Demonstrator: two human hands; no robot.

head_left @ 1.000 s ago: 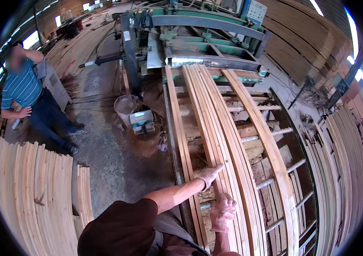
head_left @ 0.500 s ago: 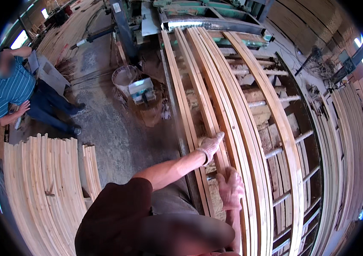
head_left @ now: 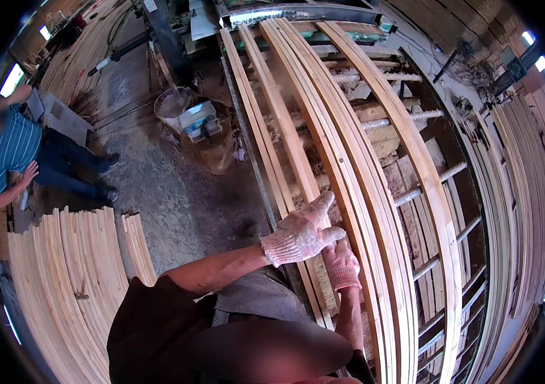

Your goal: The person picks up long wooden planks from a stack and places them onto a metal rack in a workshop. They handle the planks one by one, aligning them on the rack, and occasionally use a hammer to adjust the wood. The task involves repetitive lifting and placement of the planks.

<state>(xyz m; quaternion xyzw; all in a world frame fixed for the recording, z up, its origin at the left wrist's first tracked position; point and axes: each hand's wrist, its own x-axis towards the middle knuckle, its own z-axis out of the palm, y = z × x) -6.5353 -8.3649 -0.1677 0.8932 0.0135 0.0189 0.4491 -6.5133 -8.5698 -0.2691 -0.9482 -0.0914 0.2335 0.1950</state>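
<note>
Hands (gloved) on wood strip edge.

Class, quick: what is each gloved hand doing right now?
Left hand: open, resting flat on a wooden strip.
Right hand: closed on a strip.

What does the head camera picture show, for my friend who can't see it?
A person's two gloved hands, left hand over right hand, rest on long thin wooden strips lying on a roller rack. More strips are stacked on the floor at left, near another person in a striped shirt.
</note>
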